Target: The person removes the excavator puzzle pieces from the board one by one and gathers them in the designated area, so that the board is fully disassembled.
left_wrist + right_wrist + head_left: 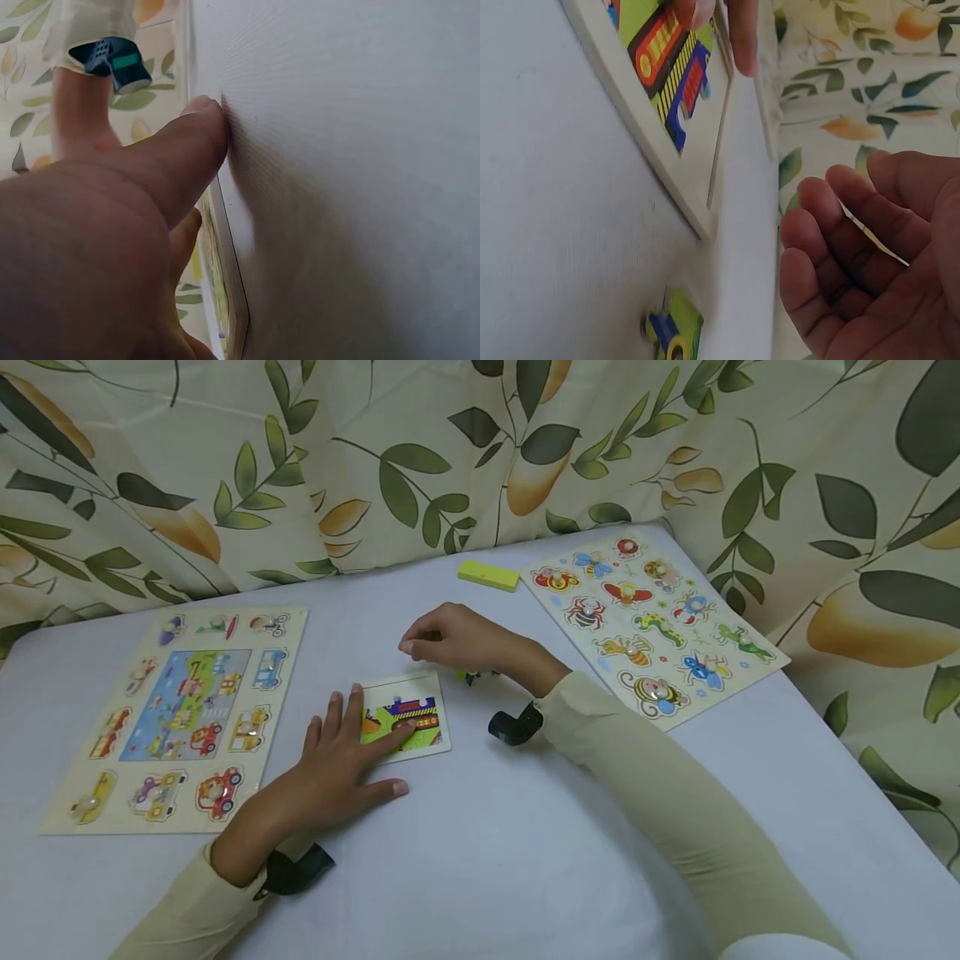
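Note:
A small jigsaw puzzle tray lies in the middle of the table, its lower part filled with joined pieces showing a colourful vehicle; its upper strip is bare. My left hand lies spread over the tray's left side, index fingertip on the joined pieces. In the left wrist view the thumb rests by the tablecloth, off the tray's edge. Above the table, just beyond the tray, my right hand hovers with loosely curled fingers holding nothing. Beneath it lies a loose green-and-blue jigsaw piece, partly hidden in the head view.
A vehicle peg puzzle board lies at the left, an insect puzzle board at the right. A yellow block sits near the back edge. Behind the white-covered table hangs a leaf-patterned curtain.

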A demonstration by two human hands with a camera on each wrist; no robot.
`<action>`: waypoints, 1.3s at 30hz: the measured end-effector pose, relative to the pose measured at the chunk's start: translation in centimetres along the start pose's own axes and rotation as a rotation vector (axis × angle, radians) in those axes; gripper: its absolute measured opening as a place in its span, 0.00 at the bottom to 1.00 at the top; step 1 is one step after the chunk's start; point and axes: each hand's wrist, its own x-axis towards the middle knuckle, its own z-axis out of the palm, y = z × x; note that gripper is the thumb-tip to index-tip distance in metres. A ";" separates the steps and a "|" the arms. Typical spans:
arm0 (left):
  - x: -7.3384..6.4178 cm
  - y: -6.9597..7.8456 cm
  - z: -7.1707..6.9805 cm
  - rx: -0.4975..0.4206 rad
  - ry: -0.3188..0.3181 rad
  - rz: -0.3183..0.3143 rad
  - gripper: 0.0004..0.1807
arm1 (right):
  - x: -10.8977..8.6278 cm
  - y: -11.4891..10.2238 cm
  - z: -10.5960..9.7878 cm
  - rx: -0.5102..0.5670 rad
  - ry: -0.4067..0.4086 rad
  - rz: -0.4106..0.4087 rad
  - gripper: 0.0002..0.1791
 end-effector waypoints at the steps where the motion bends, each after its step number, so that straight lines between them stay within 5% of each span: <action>1: 0.0 0.0 0.0 -0.001 -0.001 -0.002 0.40 | 0.1 -0.1 0.2 -0.003 -0.003 0.005 0.15; 18: 0.0 0.1 0.1 0.020 -0.013 -0.024 0.42 | 1.1 -0.7 2.7 -0.067 -0.129 0.046 0.13; 39: -0.3 0.0 0.0 0.023 -0.009 0.012 0.40 | 1.7 -2.1 5.0 -0.173 -0.193 -0.020 0.13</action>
